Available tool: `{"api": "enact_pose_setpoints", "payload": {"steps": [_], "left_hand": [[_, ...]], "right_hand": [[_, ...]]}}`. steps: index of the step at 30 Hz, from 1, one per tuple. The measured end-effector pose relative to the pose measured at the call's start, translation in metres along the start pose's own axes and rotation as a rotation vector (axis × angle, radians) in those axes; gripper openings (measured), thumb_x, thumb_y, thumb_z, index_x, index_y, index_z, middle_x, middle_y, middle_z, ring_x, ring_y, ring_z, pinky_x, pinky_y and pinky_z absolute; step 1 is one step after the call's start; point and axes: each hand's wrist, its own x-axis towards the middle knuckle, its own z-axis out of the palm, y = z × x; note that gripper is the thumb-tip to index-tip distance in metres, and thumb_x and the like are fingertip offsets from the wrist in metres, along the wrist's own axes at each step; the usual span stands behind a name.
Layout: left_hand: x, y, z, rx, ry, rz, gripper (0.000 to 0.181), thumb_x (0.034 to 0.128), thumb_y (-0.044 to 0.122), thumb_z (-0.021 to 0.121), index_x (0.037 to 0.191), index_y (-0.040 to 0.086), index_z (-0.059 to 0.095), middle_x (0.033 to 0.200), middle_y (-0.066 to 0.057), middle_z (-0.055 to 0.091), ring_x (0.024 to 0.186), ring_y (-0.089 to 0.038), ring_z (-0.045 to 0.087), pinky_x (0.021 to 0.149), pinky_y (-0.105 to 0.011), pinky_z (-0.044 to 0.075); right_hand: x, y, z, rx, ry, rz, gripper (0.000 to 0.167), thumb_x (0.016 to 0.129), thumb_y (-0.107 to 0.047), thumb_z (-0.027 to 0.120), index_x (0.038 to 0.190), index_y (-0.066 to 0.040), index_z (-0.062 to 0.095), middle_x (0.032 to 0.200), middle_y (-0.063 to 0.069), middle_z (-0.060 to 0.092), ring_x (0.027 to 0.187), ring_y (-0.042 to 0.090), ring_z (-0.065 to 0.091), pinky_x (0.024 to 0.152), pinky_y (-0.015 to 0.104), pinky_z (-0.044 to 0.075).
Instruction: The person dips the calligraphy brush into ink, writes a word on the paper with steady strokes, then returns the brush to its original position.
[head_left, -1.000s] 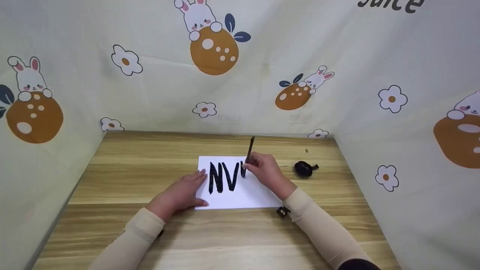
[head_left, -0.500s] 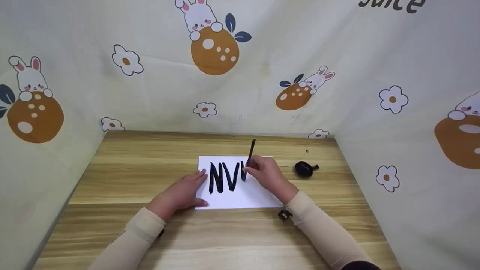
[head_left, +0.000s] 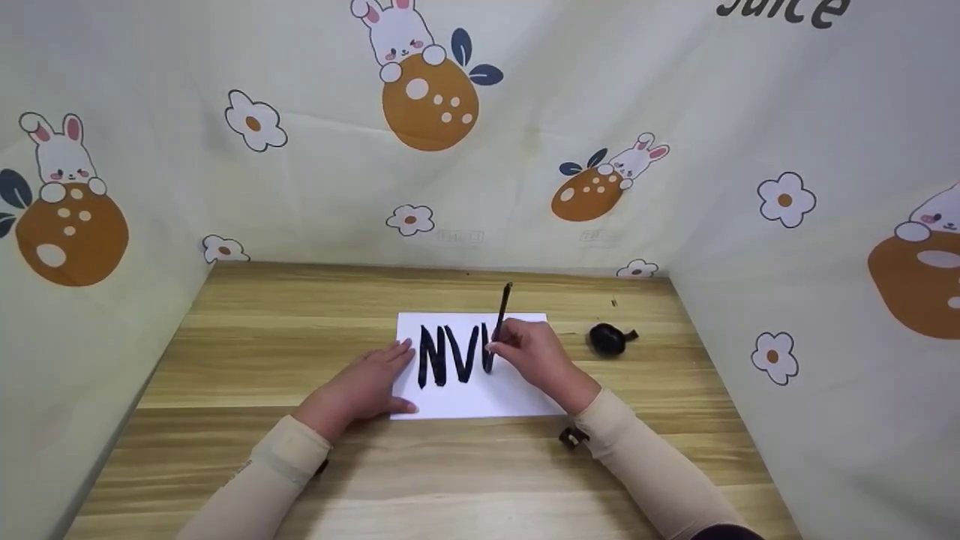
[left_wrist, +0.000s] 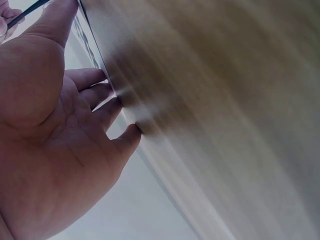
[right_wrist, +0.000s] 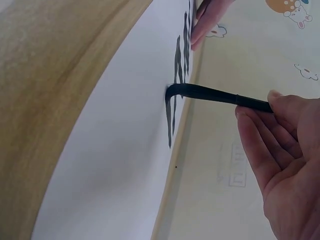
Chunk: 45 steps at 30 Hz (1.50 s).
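A white sheet of paper (head_left: 517, 394) lies on the wooden table, bearing thick black painted strokes (head_left: 466, 354) that look like N, V and a further part-hidden stroke. Between thumb and fingers, my right hand (head_left: 536, 352) pinches a dark brush (head_left: 503, 306), tilted slightly from upright. In the right wrist view, the bent wet tip of the brush (right_wrist: 205, 92) touches the paper at the end of a stroke. Flat across the left edge of the sheet rests my left hand (head_left: 360, 390), fingers spread. The left wrist view shows its palm (left_wrist: 65, 150) and fingertips against the table and paper.
A small round black pot (head_left: 606, 339) with a short stub stands right of the paper. Patterned fabric (head_left: 315, 172) with rabbits and flowers closes the back and both sides of the wooden table (head_left: 450, 480). A tiny dark speck (head_left: 614, 302) lies behind the pot.
My right hand and the brush have moved down the sheet, toward me, and the rightmost black stroke has grown longer. My left hand has stayed in place.
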Motion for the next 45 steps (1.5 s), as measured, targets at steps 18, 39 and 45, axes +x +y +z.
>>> {"api": "enact_pose_setpoints", "payload": {"steps": [18, 39, 45], "left_hand": [[-0.001, 0.0, -0.001, -0.014, 0.003, 0.009, 0.102, 0.0957, 0.051, 0.086, 0.164, -0.01, 0.042, 0.176, -0.026, 0.033, 0.163, -0.046, 0.032, 0.129, -0.067, 0.03], [-0.002, 0.001, -0.002, -0.006, -0.001, 0.01, 0.101, 0.0965, 0.051, 0.084, 0.163, -0.012, 0.042, 0.176, -0.026, 0.033, 0.163, -0.045, 0.032, 0.129, -0.066, 0.031], [-0.002, 0.002, -0.002, -0.007, -0.003, 0.009, 0.101, 0.0968, 0.051, 0.084, 0.164, -0.011, 0.041, 0.177, -0.025, 0.032, 0.163, -0.045, 0.032, 0.129, -0.066, 0.03]], "right_hand": [[-0.01, -0.007, 0.0, -0.008, -0.024, -0.013, 0.018, 0.095, -0.008, 0.088, 0.084, -0.01, 0.074, 0.076, -0.006, 0.072, 0.069, 0.003, 0.06, 0.062, 0.024, 0.053], [-0.021, -0.01, 0.002, 0.023, -0.021, -0.047, 0.021, 0.095, -0.009, 0.088, 0.081, -0.01, 0.072, 0.073, -0.008, 0.068, 0.066, 0.001, 0.055, 0.059, 0.022, 0.048], [-0.022, -0.01, 0.001, 0.016, -0.022, -0.043, 0.021, 0.095, -0.009, 0.088, 0.082, -0.01, 0.072, 0.074, -0.007, 0.069, 0.067, 0.002, 0.056, 0.059, 0.023, 0.051]]}}
